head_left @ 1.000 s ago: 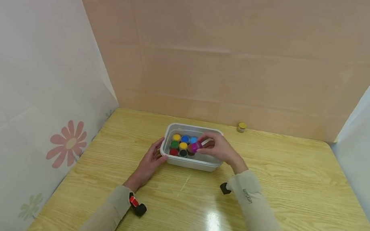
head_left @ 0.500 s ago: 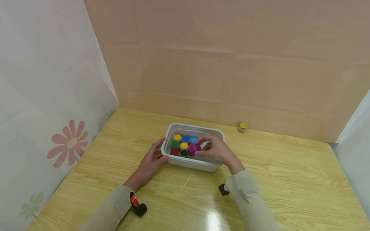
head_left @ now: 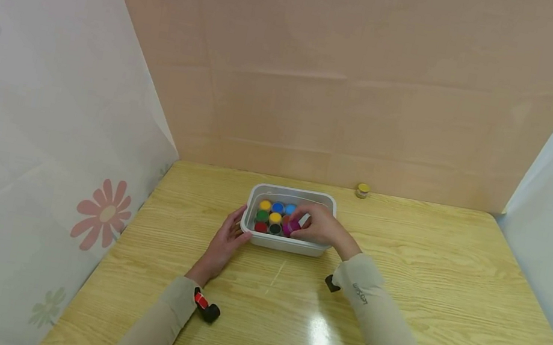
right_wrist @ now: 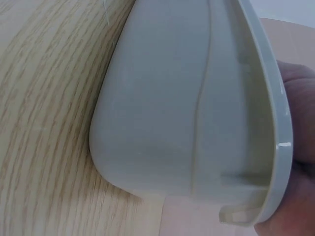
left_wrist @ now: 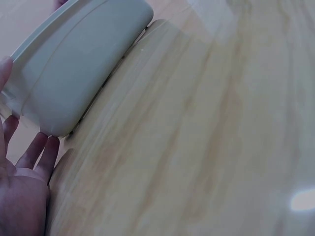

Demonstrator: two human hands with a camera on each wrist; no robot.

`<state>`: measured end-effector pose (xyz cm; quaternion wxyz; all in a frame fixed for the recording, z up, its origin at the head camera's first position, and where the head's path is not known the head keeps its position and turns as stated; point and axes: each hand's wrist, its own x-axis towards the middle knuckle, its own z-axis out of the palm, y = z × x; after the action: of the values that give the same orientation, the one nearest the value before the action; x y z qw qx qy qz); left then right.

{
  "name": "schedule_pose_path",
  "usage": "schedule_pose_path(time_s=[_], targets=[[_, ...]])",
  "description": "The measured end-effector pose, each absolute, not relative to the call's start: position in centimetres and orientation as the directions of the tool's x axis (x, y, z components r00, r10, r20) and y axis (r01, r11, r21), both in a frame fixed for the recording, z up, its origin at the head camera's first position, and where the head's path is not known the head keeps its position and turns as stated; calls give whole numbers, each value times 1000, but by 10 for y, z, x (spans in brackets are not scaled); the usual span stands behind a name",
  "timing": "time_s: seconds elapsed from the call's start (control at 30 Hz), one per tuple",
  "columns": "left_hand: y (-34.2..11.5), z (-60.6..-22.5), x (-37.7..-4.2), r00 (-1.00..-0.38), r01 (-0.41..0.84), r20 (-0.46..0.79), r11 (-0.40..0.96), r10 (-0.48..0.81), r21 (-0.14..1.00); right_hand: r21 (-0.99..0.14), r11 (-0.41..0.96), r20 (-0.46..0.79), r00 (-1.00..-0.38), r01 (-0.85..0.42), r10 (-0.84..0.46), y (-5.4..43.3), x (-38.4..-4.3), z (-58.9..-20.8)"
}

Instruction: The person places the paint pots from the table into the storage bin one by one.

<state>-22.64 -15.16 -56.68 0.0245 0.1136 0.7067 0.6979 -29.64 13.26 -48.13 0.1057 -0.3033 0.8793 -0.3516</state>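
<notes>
A white plastic bin (head_left: 286, 247) stands on the table with several small jars with coloured lids in its left part. Among them show a green-lidded jar (head_left: 262, 216), a red-lidded jar (head_left: 260, 227) and a black-lidded jar (head_left: 275, 229). My right hand (head_left: 319, 226) reaches over the bin's right side and pinches a magenta jar (head_left: 291, 227) low beside the black-lidded one. My left hand (head_left: 222, 243) rests at the bin's left end. In the left wrist view, its straight fingers (left_wrist: 47, 155) touch the bin's wall and the thumb lies at the rim. The bin's wall hides the magenta jar from the right wrist view.
A yellow-lidded jar (head_left: 362, 190) stands alone at the table's back edge, right of the bin. A brown backdrop (head_left: 346, 86) rises behind the wooden table (head_left: 455, 288). Patterned white sheets (head_left: 37, 157) hang at both sides.
My right hand has lowered the magenta jar into the bin and shifted it slightly toward the front, beside the black-lidded jar. The left hand stays at the bin's left end.
</notes>
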Motion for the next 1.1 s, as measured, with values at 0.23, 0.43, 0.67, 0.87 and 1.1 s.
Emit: schedule_pose_path(time_s=[0.23, 0.43, 0.67, 0.87, 1.1], targets=[[-151, -567, -228, -971, 134, 132, -4, 200, 991, -651, 592, 17, -789, -475, -614, 131, -296, -481], [-151, -566, -228, -971, 140, 137, 1, 198, 990, -632, 610, 5, -790, -478, -613, 130, -295, -478], [-151, -565, -229, -970, 140, 137, -1, 201, 990, -616, 626, -8, -791, -478, -612, 127, -295, -477], [-152, -566, -228, -974, 138, 133, 14, 186, 990, -587, 648, -25, -788, -486, -615, 124, -297, -480], [-152, -569, -226, -974, 131, 129, -1, 187, 991, -597, 647, -56, -779, -475, -624, 122, -297, -484]])
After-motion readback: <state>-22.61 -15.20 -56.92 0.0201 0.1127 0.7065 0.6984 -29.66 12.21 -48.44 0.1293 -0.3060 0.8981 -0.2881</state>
